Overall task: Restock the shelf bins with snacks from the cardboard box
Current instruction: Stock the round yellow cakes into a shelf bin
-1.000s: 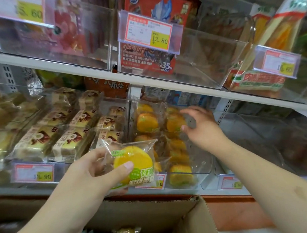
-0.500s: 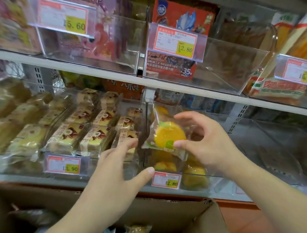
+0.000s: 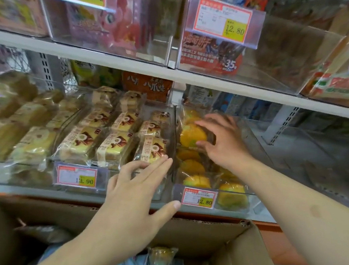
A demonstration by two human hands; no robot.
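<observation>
My right hand (image 3: 222, 143) reaches into the clear shelf bin (image 3: 255, 140) and grips a wrapped yellow cake (image 3: 191, 135) between fingers and thumb, on top of several like cakes (image 3: 193, 168). My left hand (image 3: 136, 187) is empty, fingers spread, hovering in front of the divider between this bin and the one to its left. The cardboard box (image 3: 198, 235) sits open below the shelf, with a wrapped snack (image 3: 161, 256) inside.
The bin to the left holds rows of wrapped roll cakes (image 3: 110, 145). Price tags (image 3: 199, 199) hang on the bin fronts. An upper shelf (image 3: 122, 62) carries clear bins of boxed snacks. The bin (image 3: 321, 152) to the right looks nearly bare.
The yellow cake passed from my left hand to my right, which has carried it down into the bin. My left hand has opened and stayed in front of the shelf.
</observation>
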